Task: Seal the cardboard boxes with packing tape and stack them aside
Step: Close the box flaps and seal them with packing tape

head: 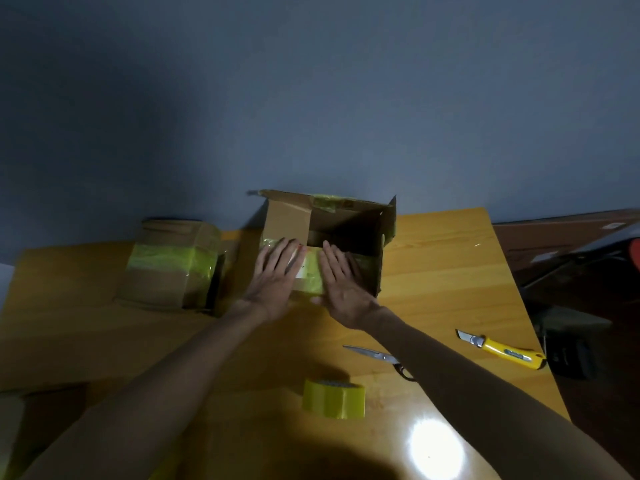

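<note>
The open cardboard box (287,220) stands at the far middle of the wooden table (450,271), against a blue-grey wall. It is brown and worn, with scraps of yellow-green tape on its back flap. Its left, back and right flaps stand up, and the inside is dark. The near flap is folded over the opening and carries a patch of the same yellow-green tape.

Both hands lie flat on that near flap, fingers straight and pointing away from the person. The left hand (277,271) presses the flap's left part, the right hand (341,282) its right part, with the tape patch showing between them.

A 2nd cardboard box (173,265), closed and banded with yellow-green tape, sits just left of the open one. The yellow tape roll (334,398) stands nearer the person, between the forearms. Scissors (377,358) lie partly under the right forearm, and a yellow utility knife (502,349) lies well to the right.
</note>
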